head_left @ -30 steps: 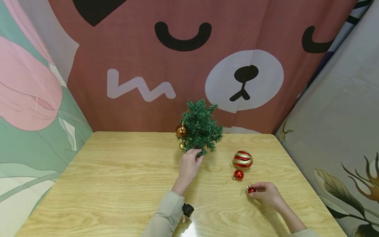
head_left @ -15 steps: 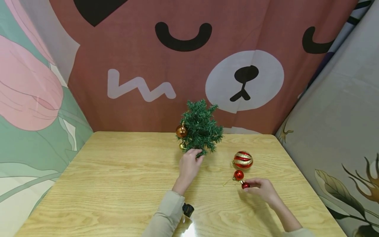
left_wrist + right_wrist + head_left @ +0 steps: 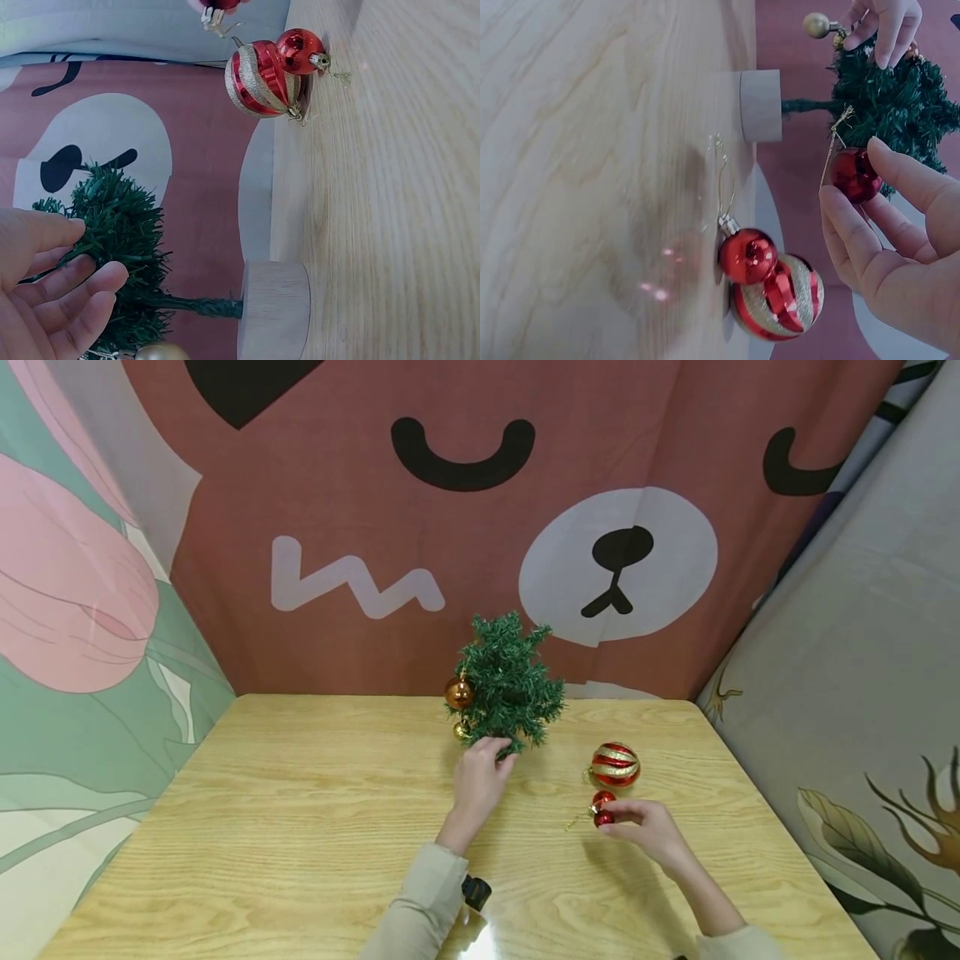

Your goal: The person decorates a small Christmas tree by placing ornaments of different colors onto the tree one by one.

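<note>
We are pinching a small red bauble [image 3: 853, 175] between the thumb and fingertips [image 3: 847, 221] of our right hand [image 3: 645, 827], lifted off the wooden table [image 3: 300, 827] toward its right edge, just above a second red bauble [image 3: 747, 256] and a striped red-and-gold ornament [image 3: 615, 764] lying there. Our left hand [image 3: 478, 777] is reaching to the little green tree [image 3: 510, 685] near the table's far edge, its fingers [image 3: 82, 289] loosely spread and touching the lower branches without closing on them.
</note>
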### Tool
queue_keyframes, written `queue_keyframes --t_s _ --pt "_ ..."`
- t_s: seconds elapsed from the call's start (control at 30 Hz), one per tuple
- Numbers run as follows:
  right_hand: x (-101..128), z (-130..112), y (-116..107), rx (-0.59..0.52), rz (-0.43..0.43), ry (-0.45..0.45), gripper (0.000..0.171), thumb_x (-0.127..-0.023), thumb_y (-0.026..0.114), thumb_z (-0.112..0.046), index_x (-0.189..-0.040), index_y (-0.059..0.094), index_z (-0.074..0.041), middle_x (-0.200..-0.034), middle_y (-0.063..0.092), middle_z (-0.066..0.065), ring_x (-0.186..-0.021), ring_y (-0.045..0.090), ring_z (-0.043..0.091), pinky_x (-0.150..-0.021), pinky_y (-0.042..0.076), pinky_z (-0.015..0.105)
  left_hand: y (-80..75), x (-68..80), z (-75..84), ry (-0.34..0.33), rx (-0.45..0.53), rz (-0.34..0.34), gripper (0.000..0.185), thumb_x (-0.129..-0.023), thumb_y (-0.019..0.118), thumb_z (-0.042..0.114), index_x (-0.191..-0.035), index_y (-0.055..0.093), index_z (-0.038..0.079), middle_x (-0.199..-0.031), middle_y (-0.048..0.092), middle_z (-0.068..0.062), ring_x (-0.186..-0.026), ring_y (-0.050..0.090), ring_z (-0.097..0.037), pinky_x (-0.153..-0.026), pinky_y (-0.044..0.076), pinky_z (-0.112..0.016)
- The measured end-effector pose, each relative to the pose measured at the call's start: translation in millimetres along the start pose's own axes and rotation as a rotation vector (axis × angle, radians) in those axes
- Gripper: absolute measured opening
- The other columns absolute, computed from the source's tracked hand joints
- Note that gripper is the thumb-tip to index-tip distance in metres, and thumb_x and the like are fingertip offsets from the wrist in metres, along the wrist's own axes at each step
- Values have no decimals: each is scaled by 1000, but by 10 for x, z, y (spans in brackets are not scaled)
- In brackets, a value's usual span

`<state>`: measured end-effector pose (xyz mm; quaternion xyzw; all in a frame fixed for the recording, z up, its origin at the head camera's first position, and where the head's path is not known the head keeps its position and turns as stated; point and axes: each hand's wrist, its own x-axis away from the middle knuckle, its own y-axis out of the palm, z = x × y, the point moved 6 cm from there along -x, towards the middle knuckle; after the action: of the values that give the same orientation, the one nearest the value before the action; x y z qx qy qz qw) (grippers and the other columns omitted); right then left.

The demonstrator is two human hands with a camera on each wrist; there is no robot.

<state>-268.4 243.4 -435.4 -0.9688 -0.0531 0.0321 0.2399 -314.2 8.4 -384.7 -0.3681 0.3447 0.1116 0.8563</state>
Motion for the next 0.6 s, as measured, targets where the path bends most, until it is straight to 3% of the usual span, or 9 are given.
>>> queue_keyframes --t_s 0.17,0.4,0.6 --pt "-47 -73 47 -8 9 -34 31 -75 71 -8 -100 62 8 -94 63 16 -87 59 21 -70 48 24 5 -2 -7 0 4 -1 19 -75 72 13 -90 69 1 -85 66 -11 -56 62 -12 -45 44 -16" --pt "-115 -155 107 -52 12 -30 32 -77 70 -11 -104 62 4 -102 62 15 -101 54 30 -77 48 30 3 -1 -12 -2 11 -9 20 -76 72 14 -90 69 1 -84 65 -12 -56 61 -13 -45 45 -17" --pt "-167 -216 162 -110 -7 -19 35 -77 70 -12 -106 61 5 -103 61 16 -92 57 21 -71 49 26 1 2 -9 1 7 -5 19 -76 71 14 -90 69 2 -84 65 -12 -55 61 -12 -44 43 -16"
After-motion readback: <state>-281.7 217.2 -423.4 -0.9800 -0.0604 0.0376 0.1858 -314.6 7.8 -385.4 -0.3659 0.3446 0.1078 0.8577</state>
